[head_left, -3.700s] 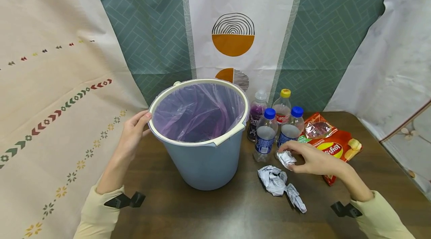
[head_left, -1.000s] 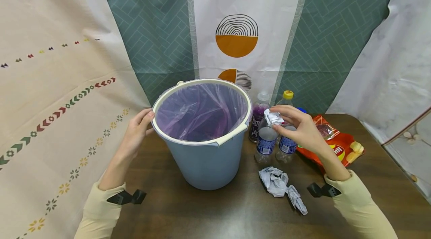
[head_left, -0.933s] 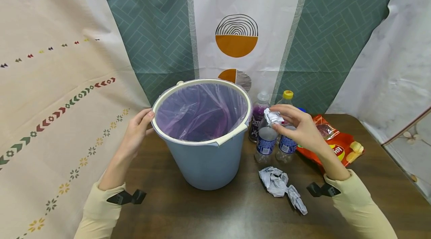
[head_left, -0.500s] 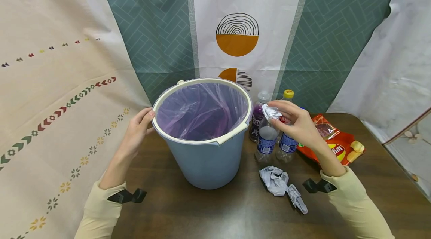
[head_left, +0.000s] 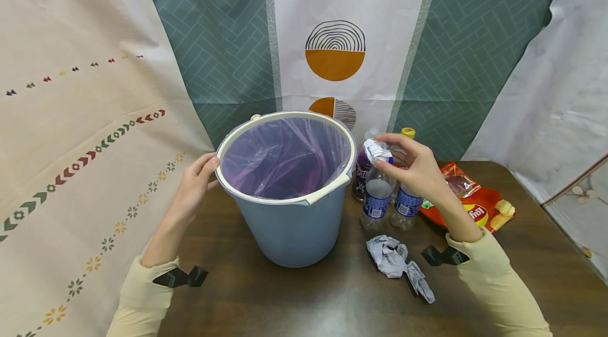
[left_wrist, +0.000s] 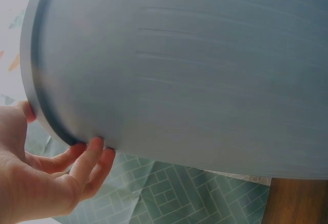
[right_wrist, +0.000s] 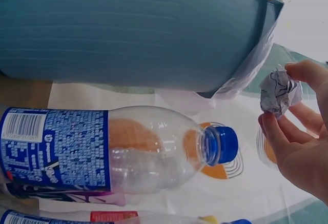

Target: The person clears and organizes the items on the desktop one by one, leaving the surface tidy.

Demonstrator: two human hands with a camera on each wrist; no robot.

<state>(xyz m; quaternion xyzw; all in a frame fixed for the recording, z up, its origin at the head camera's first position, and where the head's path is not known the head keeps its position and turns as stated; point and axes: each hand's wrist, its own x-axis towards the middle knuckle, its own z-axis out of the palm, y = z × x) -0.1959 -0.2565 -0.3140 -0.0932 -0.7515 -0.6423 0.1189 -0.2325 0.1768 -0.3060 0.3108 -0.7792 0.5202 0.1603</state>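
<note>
A blue-grey trash bin (head_left: pixel 294 231) with a cream rim stands on the table, lined with a thin purple plastic bag (head_left: pixel 285 157). My left hand (head_left: pixel 192 186) grips the bin's left rim, thumb on top and fingers under the lip, as the left wrist view shows. Between thumb and fingertips my right hand (head_left: pixel 413 168) pinches a crumpled paper ball (right_wrist: pixel 279 92), just right of the bin's rim and above the bottles. A clear bottle with a blue cap (right_wrist: pixel 224 144) stands below that hand. More crumpled paper (head_left: pixel 389 257) lies on the table in front of the bottles.
Behind the right hand stand a purple-drink bottle (head_left: pixel 360 181), a yellow-capped bottle (head_left: pixel 407 132) and another blue-labelled bottle (head_left: pixel 406 208). A red chip bag (head_left: pixel 475 208) lies to their right on the brown table (head_left: pixel 285 305). Cloth hangs behind and at the sides.
My right hand has picked the paper ball up from the table, lifting it and carrying it left toward the bin's rim. The left hand keeps its grip on the rim.
</note>
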